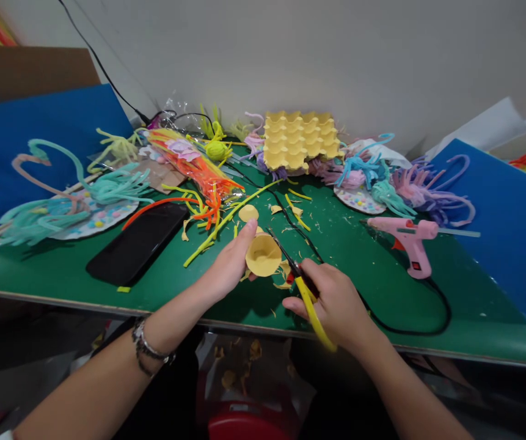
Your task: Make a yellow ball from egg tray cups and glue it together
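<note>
Currently: left hand (228, 266) has its fingers wrapped round a yellow egg-carton cup (263, 255), held over the near middle of the green table (372, 275). Right hand (336, 302) grips yellow-handled scissors (302, 287), blades just right of the cup. Black phone (138, 242) sits left, pink glue gun (409, 241) right, egg carton (302, 140) far centre.

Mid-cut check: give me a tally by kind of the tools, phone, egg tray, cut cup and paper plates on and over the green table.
Scissors: 1, in the right hand
Glue gun: 1
Phone: 1
Egg tray: 1
Cut cup: 1, in the left hand
Paper plates: 2
Total: 7
</note>
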Motion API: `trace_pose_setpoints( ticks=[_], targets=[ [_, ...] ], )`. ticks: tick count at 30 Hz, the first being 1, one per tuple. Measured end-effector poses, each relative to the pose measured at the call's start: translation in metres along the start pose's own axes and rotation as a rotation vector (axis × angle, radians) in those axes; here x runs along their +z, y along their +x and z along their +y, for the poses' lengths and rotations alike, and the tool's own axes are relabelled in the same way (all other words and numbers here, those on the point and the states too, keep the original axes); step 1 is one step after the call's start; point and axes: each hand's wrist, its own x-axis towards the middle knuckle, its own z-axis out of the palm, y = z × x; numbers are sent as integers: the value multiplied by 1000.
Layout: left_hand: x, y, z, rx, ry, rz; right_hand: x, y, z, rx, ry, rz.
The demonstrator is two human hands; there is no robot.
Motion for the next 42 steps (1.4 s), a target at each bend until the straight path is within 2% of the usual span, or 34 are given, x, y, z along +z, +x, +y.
trace_pose_setpoints(
  ticks=[5,8,12,17,21,24,28,35,39,42],
  targets=[
    [-1,-2,3,23,0,-44,2,-2,3,31,76,10],
    [0,-1,3,39,-38,-44,1,-1,4,74,176,59],
    [3,2,4,44,-210,-22,-1,0,5,157,247,125],
    [6,2,7,36,-408,-58,-1,-1,9,215,306,112],
    [5,1,6,33,-466,-60,-1,-1,9,215,326,113],
    [3,0,5,102,-398,-90,-1,-1,9,220,307,101],
    [2,-2,5,156,-182,-108,-1,-1,8,235,272,71],
    [6,-2,3,247,72,38,2,1,4,233,102,-18],
    [7,-3,1,259,147,25,6,1,3,205,-38,-26],
    [7,-4,1,247,199,57,9,0,2,173,-102,-5]
  ],
)
